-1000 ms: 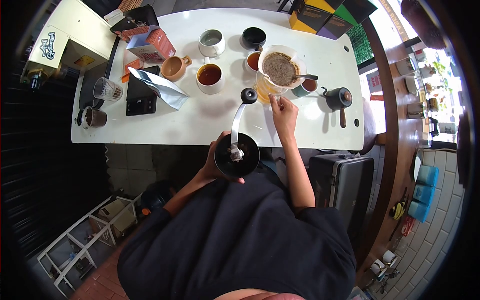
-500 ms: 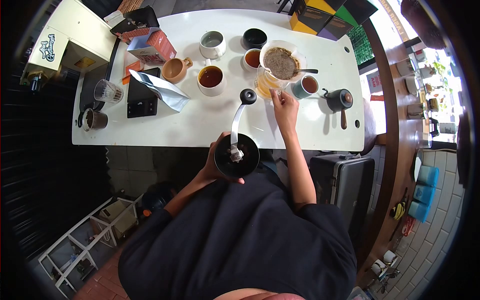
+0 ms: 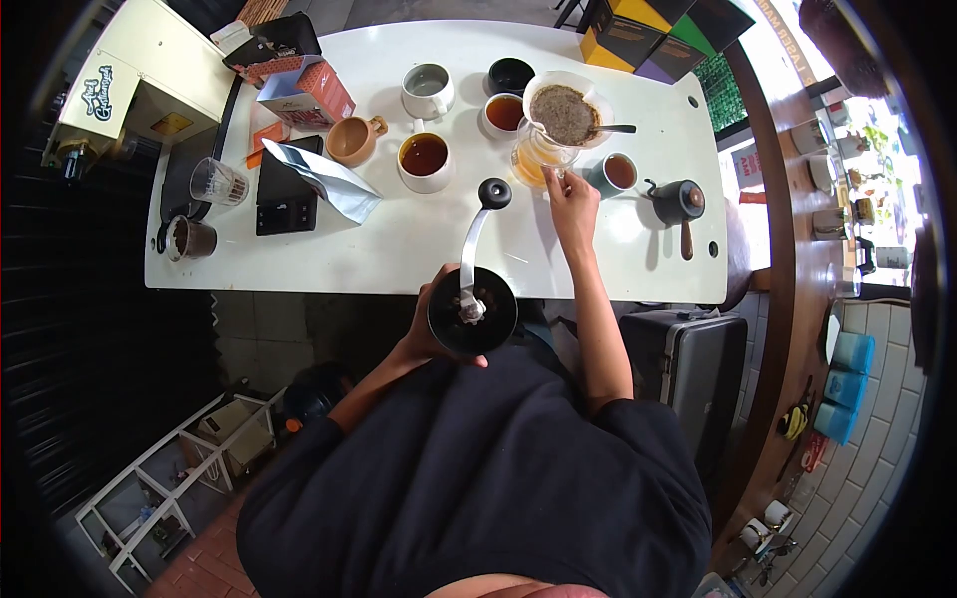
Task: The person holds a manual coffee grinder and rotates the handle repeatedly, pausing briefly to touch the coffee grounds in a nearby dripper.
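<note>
My left hand (image 3: 427, 324) is wrapped round a black hand grinder (image 3: 449, 324), held upright in front of my body with its curved metal crank and black knob pointing to the table. My right hand (image 3: 572, 204) pinches the handle of a glass server (image 3: 538, 159) on the table. On the server sits a white dripper (image 3: 601, 105) with wet coffee grounds (image 3: 564, 114) and a spoon (image 3: 616, 129) in it. A grey-green cup (image 3: 612, 174) of brown liquid stands just right of my right fingers.
Several cups, including a white mug (image 3: 426, 164) and a tan cup (image 3: 351, 142), stand left of the server. A silver pouch (image 3: 344, 189), a black scale (image 3: 286, 217) and glasses are farther left. A black kettle (image 3: 679, 202) stands right on the white table (image 3: 419, 261).
The server and dripper have shifted slightly, with the dripper a little up in the view. My right hand has moved slightly with them. My left hand keeps its hold on the grinder.
</note>
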Available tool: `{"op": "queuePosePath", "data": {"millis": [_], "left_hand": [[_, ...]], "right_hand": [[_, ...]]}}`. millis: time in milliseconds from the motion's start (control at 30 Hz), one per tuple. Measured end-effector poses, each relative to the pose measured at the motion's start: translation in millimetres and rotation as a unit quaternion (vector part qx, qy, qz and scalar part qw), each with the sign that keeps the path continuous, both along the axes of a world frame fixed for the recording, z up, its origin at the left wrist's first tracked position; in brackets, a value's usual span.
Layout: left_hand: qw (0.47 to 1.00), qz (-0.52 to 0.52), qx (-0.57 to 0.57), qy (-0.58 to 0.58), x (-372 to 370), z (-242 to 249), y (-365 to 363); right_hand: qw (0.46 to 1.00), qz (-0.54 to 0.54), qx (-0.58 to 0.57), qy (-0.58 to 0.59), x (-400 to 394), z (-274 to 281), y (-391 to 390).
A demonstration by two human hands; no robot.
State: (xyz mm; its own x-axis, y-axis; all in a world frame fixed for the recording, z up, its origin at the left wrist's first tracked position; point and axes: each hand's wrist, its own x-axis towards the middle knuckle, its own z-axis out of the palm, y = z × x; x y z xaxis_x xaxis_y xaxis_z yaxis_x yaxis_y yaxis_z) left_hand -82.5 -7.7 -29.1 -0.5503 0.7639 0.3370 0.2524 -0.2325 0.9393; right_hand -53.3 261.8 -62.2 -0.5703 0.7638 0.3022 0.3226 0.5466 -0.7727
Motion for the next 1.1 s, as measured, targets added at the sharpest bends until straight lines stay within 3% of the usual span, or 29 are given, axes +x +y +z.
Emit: {"op": "queuePosePath", "data": {"millis": [300, 367, 500, 533, 600, 667, 700, 800, 867, 933, 1000, 1100], "left_hand": [[0.999, 0.001, 0.02, -0.025, 1, 5, 1], [1.0, 0.006, 0.004, -0.022, 0, 6, -1], [0.999, -0.003, 0.012, 0.03, -6, 1, 3], [0.999, -0.026, 0.016, 0.045, -7, 1, 4], [0.996, -0.056, 0.02, 0.06, -6, 2, 7], [0.993, -0.111, 0.029, -0.004, -2, 5, 14], [0.992, -0.125, 0.029, -0.013, -2, 9, 16], [0.985, -0.171, 0.013, 0.002, -2, 18, 22], [0.984, -0.176, 0.013, -0.009, -3, 15, 23], [0.984, -0.177, 0.012, -0.022, -1, 13, 21], [0.983, -0.182, 0.015, -0.007, 2, 13, 18], [0.985, -0.172, 0.015, 0.016, 9, 7, 12]], "right_hand": [[1.0, 0.017, 0.011, -0.014, 11, 18, -6], [0.996, -0.016, 0.081, 0.016, 25, 31, -12], [0.996, 0.068, -0.042, 0.026, 52, 93, -30], [0.981, 0.122, -0.133, 0.066, 52, 108, -35], [0.936, 0.268, -0.184, 0.135, 44, 134, -33], [0.914, 0.359, -0.105, 0.156, 24, 151, -29], [0.881, 0.428, -0.118, 0.166, 13, 156, -23], [0.796, 0.563, -0.211, 0.071, -4, 171, -12], [0.698, 0.659, -0.28, 0.017, -11, 172, -16], [0.64, 0.697, -0.322, 0.032, -9, 168, -22], [0.655, 0.725, -0.213, 0.029, -6, 178, -25], [0.649, 0.726, -0.228, 0.01, 3, 176, -28]]}}
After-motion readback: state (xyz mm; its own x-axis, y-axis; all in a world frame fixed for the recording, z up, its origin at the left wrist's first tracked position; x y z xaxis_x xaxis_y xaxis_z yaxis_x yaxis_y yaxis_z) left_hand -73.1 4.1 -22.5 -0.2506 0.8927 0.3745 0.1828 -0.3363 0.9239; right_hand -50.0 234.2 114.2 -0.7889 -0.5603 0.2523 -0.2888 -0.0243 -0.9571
